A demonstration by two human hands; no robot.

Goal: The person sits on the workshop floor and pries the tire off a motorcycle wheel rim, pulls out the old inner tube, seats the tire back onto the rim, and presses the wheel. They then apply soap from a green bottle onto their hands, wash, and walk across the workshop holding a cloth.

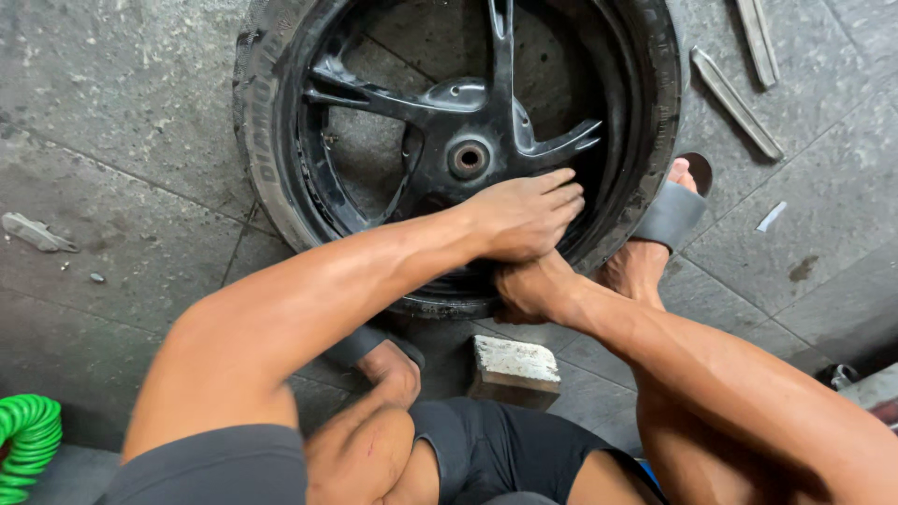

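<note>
A black motorcycle wheel (pixel 468 154) with spokes lies flat on the grey tiled floor, and a black tyre (pixel 267 140) sits around its rim. My left hand (pixel 524 217) lies flat on the tyre's near edge, fingers stretched out toward the rim. Just below it, my right hand (pixel 531 285) is curled around the tyre's near sidewall. My right foot in a dark slipper (pixel 669 217) presses on the tyre's right side. My left foot (pixel 388 363) rests by the tyre's near edge.
Two metal tyre levers (pixel 736 103) (pixel 758 42) lie on the floor at the top right. A white-topped block (pixel 513 369) stands between my knees. A green coiled hose (pixel 28 438) is at the bottom left. Small scraps (pixel 37 232) lie at the left.
</note>
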